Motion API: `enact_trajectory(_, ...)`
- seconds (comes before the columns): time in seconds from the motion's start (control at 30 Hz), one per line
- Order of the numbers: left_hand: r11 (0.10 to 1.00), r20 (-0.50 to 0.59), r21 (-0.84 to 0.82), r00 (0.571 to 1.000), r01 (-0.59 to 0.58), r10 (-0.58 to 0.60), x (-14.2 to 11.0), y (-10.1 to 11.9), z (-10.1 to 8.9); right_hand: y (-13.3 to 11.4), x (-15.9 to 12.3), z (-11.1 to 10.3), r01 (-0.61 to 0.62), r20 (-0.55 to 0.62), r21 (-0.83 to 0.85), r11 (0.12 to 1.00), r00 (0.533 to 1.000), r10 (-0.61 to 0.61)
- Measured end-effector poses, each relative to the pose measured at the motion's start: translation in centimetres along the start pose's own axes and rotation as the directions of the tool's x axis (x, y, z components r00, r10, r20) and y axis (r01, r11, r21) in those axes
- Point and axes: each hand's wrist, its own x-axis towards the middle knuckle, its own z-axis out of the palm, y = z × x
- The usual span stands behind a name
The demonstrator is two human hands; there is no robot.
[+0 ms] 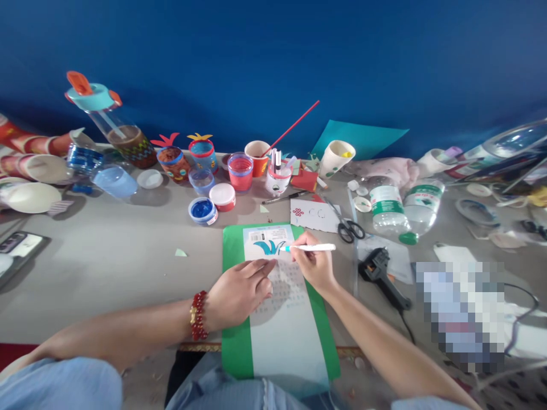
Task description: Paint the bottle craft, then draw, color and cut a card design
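In my right hand [314,263] is a white marker [318,247] with a blue tip end, pinched near its front. Its tip meets a teal leaf-shaped drawing [268,247] on a long white sheet [280,341]. Several of the drawn leaves are filled with teal, while the rightmost shows a dark outline. My left hand [241,290] lies flat on the sheet just below the drawing, fingers stretched toward it. Under the sheet is a green board [234,353] that overhangs the table's front edge.
Along the back stand paint pots, decorated cups [203,156], a marker cup [280,181] and a drink bottle [128,136]. Scissors [351,230], a glue gun [382,276] and cut plastic bottles [387,208] lie to the right. A blue paint jar [203,210] is open behind the board.
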Motion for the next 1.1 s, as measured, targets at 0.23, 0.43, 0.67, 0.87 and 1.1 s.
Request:
enact_trajectory(0.23,1.0,0.016,0.007,1.0,-0.007,0.007,-0.05,0.03,0.13,0.0,-0.04,-0.01,0.007,-0.029,-0.029,1.0,1.0,-0.008)
enact_trajectory(0.43,1.0,0.02,-0.007,1.0,-0.006,0.007,-0.03,-0.02,-0.07,-0.1,-0.07,-0.01,0.008,0.041,0.001,1.0,0.999,-0.008)
enact_trajectory(0.67,1.0,0.024,-0.001,1.0,-0.008,0.008,-0.02,-0.05,-0.11,-0.02,-0.11,-0.01,-0.001,0.054,0.033,0.999,0.999,-0.001)
enact_trajectory(0.87,1.0,0.024,0.013,1.0,-0.005,0.004,0.02,-0.05,-0.13,-0.21,-0.03,0.07,0.012,-0.011,0.03,0.999,1.0,-0.011)
enact_trajectory(1.1,1.0,0.012,0.012,1.0,-0.009,0.009,0.09,-0.05,-0.24,-0.12,-0.04,0.05,0.002,0.019,0.024,1.0,1.0,-0.002)
